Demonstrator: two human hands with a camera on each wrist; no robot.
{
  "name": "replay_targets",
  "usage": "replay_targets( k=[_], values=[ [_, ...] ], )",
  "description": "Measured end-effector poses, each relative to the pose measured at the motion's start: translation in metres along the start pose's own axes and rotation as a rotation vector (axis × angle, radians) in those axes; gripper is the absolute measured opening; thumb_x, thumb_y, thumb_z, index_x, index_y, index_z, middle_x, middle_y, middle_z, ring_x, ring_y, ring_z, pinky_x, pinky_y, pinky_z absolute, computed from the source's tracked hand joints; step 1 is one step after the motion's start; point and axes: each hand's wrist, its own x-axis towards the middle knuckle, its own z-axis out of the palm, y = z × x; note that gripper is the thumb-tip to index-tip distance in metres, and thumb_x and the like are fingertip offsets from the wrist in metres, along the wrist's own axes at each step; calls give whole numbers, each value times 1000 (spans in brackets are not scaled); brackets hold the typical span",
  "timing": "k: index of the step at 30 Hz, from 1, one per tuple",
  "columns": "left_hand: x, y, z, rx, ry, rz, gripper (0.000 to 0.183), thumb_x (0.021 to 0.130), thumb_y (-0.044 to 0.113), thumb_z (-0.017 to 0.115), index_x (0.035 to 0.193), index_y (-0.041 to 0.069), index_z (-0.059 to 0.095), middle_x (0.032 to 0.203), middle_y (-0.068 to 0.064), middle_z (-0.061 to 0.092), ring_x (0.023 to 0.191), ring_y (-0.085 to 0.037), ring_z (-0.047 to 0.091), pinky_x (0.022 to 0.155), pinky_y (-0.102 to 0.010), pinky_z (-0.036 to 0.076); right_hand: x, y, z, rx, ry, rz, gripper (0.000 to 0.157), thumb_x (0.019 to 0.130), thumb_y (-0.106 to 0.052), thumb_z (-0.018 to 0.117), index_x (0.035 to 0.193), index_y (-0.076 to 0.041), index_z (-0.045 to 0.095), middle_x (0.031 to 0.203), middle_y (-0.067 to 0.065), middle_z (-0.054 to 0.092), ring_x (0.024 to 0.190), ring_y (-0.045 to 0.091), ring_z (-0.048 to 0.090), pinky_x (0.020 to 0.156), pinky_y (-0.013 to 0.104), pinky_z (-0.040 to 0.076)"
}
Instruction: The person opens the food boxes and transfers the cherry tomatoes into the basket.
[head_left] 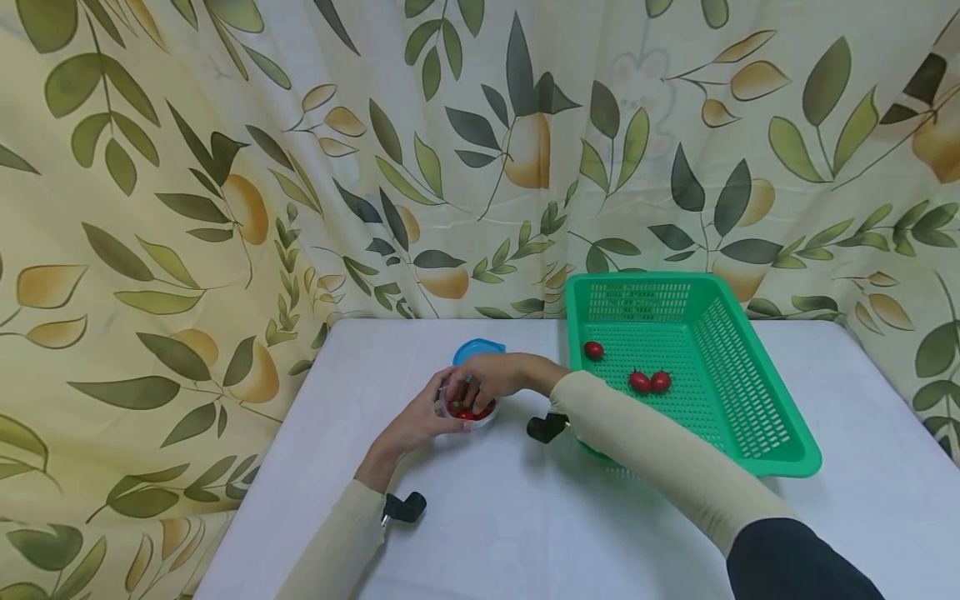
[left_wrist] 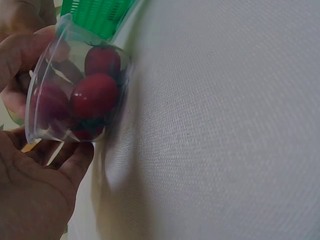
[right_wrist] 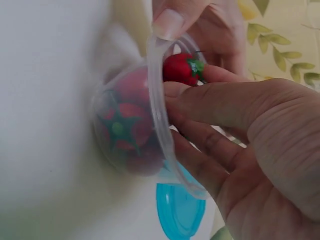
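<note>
My left hand (head_left: 422, 418) grips a small clear plastic cup (left_wrist: 37, 95) around its side, with the thumb at the rim. Several red cherry tomatoes (left_wrist: 95, 95) with green stems lie inside, seen through the wall. My right hand (head_left: 495, 375) reaches into the cup's mouth from the right. Between its thumb and index finger it pinches a cherry tomato (right_wrist: 179, 69) just inside the rim, while the other fingers dip into the cup. Parts of those fingertips are hidden by the rim and the thumb.
A blue lid (head_left: 477, 347) lies on the table behind the cup. To the right stands a green perforated basket (head_left: 772, 392) holding three cherry tomatoes (head_left: 649, 382); my right forearm passes over its near-left corner. A leaf-patterned curtain (head_left: 450, 167) hangs behind the white table (head_left: 480, 517).
</note>
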Motion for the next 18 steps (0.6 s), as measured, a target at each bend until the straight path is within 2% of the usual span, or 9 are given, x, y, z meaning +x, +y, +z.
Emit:
replay_targets(
  k=[4, 8, 18],
  values=[
    [0, 1, 0, -3, 3, 1, 99, 81, 26, 87, 159, 29, 26, 160, -1, 34, 144, -25, 33, 113, -53, 39, 4, 1, 3, -63, -3, -32, 35, 87, 0, 77, 120, -12, 72, 112, -1, 72, 105, 15, 68, 94, 30, 57],
    [1, 3, 0, -16, -4, 15, 99, 81, 23, 87, 159, 24, 25, 160, -2, 34, 143, -24, 37, 113, -51, 39, 4, 2, 4, -75, 5, -36, 32, 87, -4, 79, 116, -14, 73, 109, -4, 72, 103, 13, 68, 91, 28, 57],
    [0, 2, 0, -10, 5, 4, 99, 81, 23, 87, 158, 26, 26, 160, -2, 35, 144, -24, 36, 115, -53, 36, 5, 3, 6, -86, 13, -43, 29, 87, -7, 80, 115, -14, 73, 105, -5, 72, 101, 15, 68, 89, 26, 57]
  ],
)
